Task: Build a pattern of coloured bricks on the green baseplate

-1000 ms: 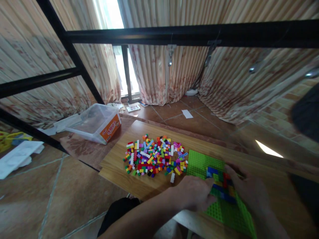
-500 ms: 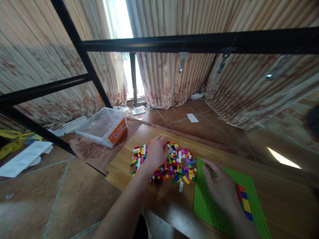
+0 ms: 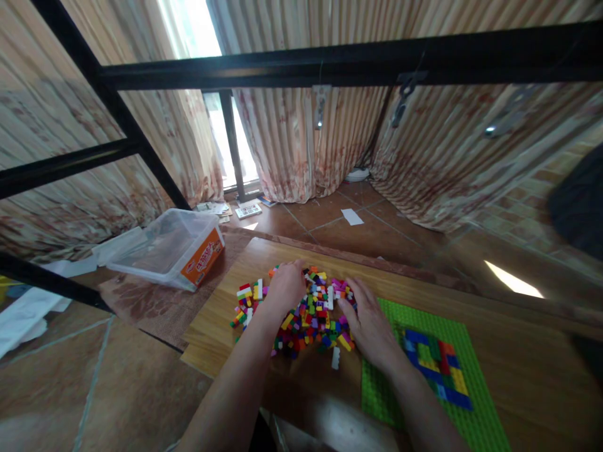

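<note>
A heap of small coloured bricks lies on a low wooden board. My left hand rests on the heap's left part with its fingers curled down among the bricks. My right hand lies at the heap's right edge, fingers spread and pointing into the pile. To the right sits a green baseplate with a flat block of blue, yellow, red and green bricks built on it. A lone white brick lies in front of the heap.
A clear plastic tub with an orange label stands on the tiled floor at the left. Black metal bars cross overhead. Striped curtains hang behind. Papers lie on the floor.
My right hand has moved left, off the baseplate to the heap's right edge, uncovering the built bricks. My left hand stays on the heap. The view has shifted slightly.
</note>
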Demonstrator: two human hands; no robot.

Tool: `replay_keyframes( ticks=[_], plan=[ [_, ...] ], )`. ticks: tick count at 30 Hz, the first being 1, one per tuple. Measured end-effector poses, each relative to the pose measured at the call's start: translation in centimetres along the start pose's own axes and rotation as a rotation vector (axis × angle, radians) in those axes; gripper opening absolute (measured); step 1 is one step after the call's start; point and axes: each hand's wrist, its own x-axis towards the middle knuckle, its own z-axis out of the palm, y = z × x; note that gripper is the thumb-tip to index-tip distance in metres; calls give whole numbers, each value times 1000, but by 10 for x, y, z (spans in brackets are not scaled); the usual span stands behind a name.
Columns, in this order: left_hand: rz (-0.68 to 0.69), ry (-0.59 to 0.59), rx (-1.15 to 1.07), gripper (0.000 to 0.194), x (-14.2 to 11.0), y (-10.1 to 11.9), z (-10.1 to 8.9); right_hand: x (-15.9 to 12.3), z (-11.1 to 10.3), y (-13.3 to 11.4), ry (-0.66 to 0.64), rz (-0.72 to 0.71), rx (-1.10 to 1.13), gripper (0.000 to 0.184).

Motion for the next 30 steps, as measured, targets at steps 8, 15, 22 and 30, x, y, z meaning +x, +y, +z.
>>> replay_keyframes(
  ticks=[8, 15, 22, 30],
  plan=[
    [-75, 36, -54, 41, -1, -1, -7, -3, 10, -6, 21, -46, -43, 51],
    [-52, 89, -123, 43, 0, -14, -5, -9, 14, -14, 4, -67, 91, 49],
    [-39, 214, -599, 36, 0, -12, -6, -10, 6, -25, 18, -35, 247, 44],
    [-177, -128, -1341, 39, -20, 34, -7, -7, -15, -25, 217, -47, 337, 34]
  ],
)
